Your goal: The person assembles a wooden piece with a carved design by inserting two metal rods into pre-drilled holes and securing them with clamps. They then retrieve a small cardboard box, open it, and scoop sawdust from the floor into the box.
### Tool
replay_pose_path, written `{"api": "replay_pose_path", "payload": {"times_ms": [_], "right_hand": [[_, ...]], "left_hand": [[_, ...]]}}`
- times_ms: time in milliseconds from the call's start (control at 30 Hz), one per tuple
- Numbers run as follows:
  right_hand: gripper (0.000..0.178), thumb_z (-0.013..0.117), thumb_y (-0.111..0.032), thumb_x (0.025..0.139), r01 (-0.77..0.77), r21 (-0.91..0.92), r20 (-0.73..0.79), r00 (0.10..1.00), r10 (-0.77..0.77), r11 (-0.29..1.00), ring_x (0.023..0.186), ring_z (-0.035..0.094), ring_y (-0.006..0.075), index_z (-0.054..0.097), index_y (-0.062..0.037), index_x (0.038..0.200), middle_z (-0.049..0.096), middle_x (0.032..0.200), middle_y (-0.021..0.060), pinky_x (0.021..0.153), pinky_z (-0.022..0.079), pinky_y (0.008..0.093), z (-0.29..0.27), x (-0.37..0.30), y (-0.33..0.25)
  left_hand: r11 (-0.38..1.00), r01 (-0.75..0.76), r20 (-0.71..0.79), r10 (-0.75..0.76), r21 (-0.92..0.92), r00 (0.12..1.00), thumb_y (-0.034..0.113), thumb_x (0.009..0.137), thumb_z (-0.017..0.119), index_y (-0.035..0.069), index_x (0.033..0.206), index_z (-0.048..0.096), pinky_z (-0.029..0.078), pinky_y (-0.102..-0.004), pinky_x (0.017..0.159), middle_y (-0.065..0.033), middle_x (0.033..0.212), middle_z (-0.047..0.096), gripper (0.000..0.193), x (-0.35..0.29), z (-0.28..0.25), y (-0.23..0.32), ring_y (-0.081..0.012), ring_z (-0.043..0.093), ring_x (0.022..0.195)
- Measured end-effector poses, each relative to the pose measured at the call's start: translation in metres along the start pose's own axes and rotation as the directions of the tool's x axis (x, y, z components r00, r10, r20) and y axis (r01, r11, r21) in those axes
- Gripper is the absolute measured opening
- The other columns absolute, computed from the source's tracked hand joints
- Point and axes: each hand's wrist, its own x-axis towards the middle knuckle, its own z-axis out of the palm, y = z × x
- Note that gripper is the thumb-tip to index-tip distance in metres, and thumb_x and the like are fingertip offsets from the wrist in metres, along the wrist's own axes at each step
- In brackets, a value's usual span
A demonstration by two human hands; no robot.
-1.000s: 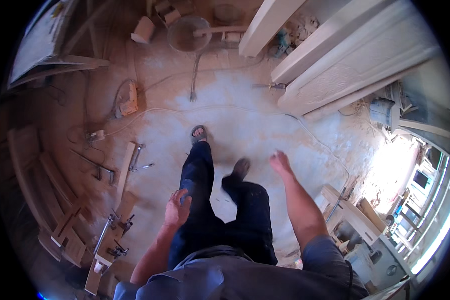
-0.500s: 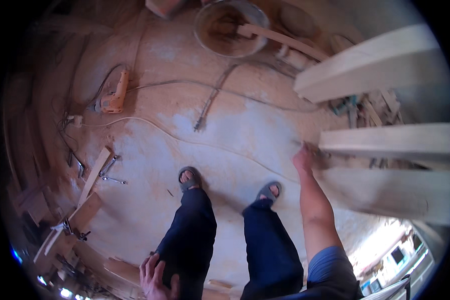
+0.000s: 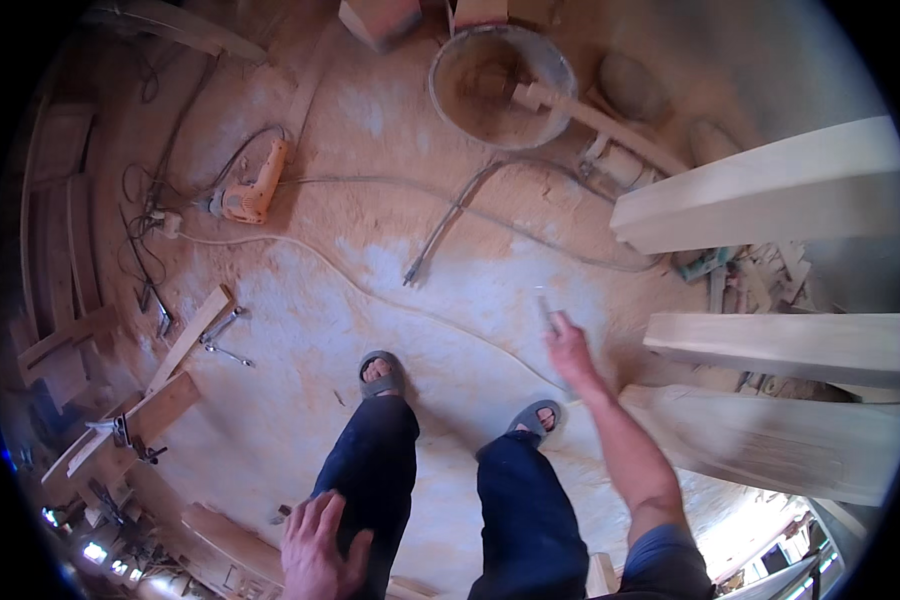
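Observation:
My right hand [image 3: 570, 352] is closed around a slim, chisel-like tool [image 3: 544, 306], its narrow end pointing away from me. Motion blur hides the tool's exact kind. Hand and tool hover over the dusty floor, left of the pale squared beams [image 3: 770, 340] and apart from them. Down at the lower left, my left hand [image 3: 320, 548] hangs beside my left trouser leg, fingers spread, with nothing in it.
An orange power drill [image 3: 255, 190] lies at the far left. Cords and a plug [image 3: 410, 275] cross the floor. A round basin [image 3: 460, 110] stands at the back. Wrenches [image 3: 228, 352] and a clamped board [image 3: 160, 415] are at left; offcuts [image 3: 765, 280] lie between the beams.
My right hand has moved left with the tool, away from the beam ends. The whole view has shifted, so floor objects appear lower and mostly farther right. My left hand stays by my leg.

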Motion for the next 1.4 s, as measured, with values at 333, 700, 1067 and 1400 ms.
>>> {"api": "replay_pose_path", "payload": {"times_ms": [333, 700, 1067, 1400], "right_hand": [[0.015, 0.060, -0.017, 0.098, -0.423, 0.822, 0.367, 0.905, 0.215, 0.382, 0.060, 0.062, 0.0155, 0.055, -0.0033, 0.099, 0.062, 0.076, 0.0069, 0.058, 0.052, 0.0307, 0.003, -0.150, -0.314], [0.035, 0.065, -0.005, 0.089, -0.645, 0.610, 0.622, 0.750, 0.225, 0.461, 0.081, 0.068, 0.0228, 0.048, -0.0008, 0.119, 0.065, 0.093, 0.0135, 0.074, 0.058, 0.0357, -0.077, -0.323, -0.428], [0.015, 0.054, -0.017, 0.099, -0.799, 0.111, 0.766, 0.448, 0.461, 0.592, 0.061, 0.062, 0.0280, 0.050, -0.0032, 0.103, 0.060, 0.079, 0.0142, 0.050, 0.053, 0.0414, -0.170, -0.342, -0.435], [0.020, 0.052, -0.026, 0.098, -0.163, -0.165, 0.797, 0.560, 0.229, 0.973, 0.049, 0.059, 0.0289, 0.049, -0.0099, 0.086, 0.055, 0.062, 0.0105, 0.045, 0.049, 0.0450, -0.114, -0.384, -0.492]], "left_hand": [[0.381, 0.302, 0.324, -0.007, -0.874, 0.946, 0.018, 0.094, 0.069, 0.000, 0.109, 0.056, 0.050, -0.0291, 0.081, -0.0052, 0.088, 0.062, 0.027, -0.034, 0.063, 0.026, -0.0136, 0.060, 0.082], [-0.039, 0.473, 0.434, 0.335, -0.880, 0.836, 0.037, 0.101, 0.060, 0.004, 0.124, 0.057, 0.053, -0.0357, 0.076, -0.0046, 0.085, 0.060, 0.040, -0.181, -0.027, 0.014, -0.0160, 0.058, 0.072], [0.228, 0.137, -0.042, -0.637, -0.964, 0.769, 0.038, 0.094, 0.054, 0.000, 0.123, 0.064, 0.049, -0.0435, 0.097, -0.0231, 0.122, 0.066, 0.048, -0.374, 0.020, -0.109, -0.0365, 0.062, 0.115], [-0.630, 0.418, 0.736, -0.659, -0.654, 0.159, 0.020, 0.088, 0.057, -0.002, 0.103, 0.069, 0.056, -0.0441, 0.077, -0.0226, 0.105, 0.070, 0.029, -0.599, 0.347, 0.000, -0.0326, 0.070, 0.098]]}}
